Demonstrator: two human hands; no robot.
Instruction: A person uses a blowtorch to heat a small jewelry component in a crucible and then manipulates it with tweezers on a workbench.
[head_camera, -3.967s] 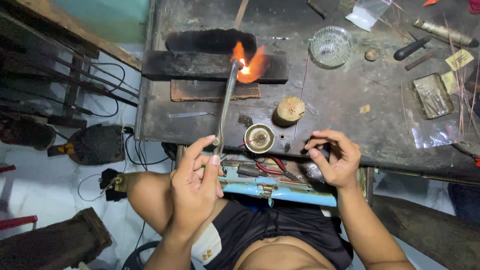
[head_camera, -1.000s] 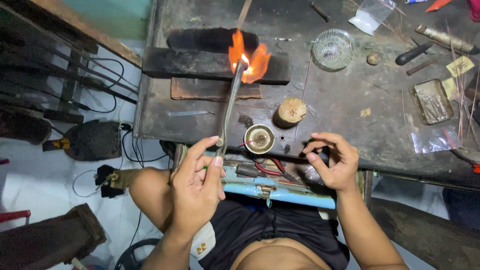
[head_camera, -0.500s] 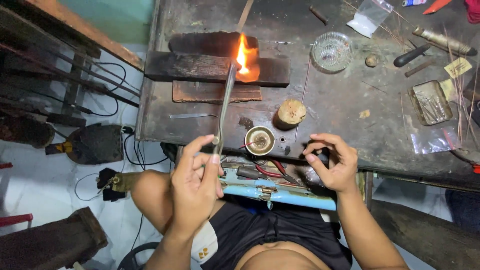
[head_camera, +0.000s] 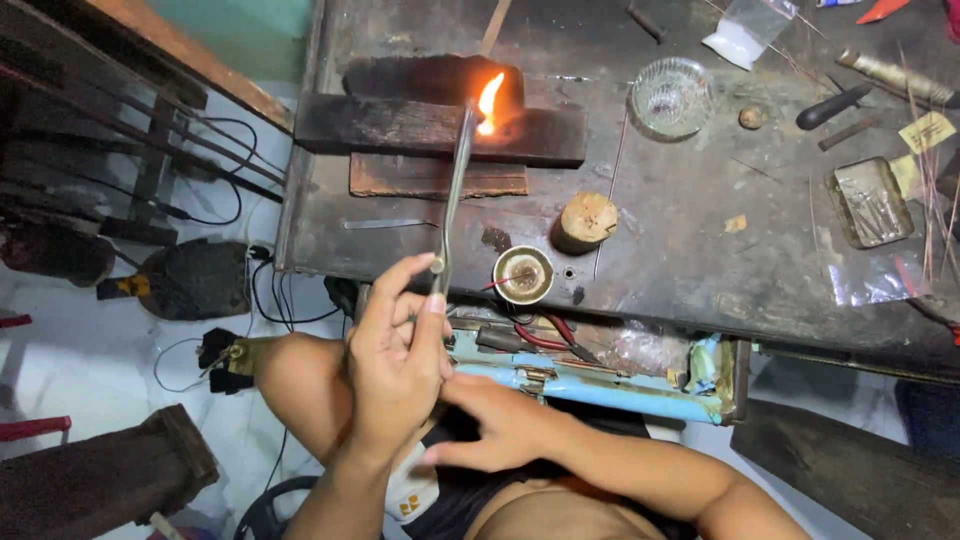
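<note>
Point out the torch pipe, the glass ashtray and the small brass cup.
torch pipe (head_camera: 455, 170), head view, middle of the metal tube
glass ashtray (head_camera: 672, 96), head view, its rim
small brass cup (head_camera: 523, 274), head view, its rim

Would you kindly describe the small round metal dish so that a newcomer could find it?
Start at the dark workbench and follow its near edge. Right of the left hand sits the brass-coloured dish, left of the wooden stub; it alone is shiny and shallow.
</note>
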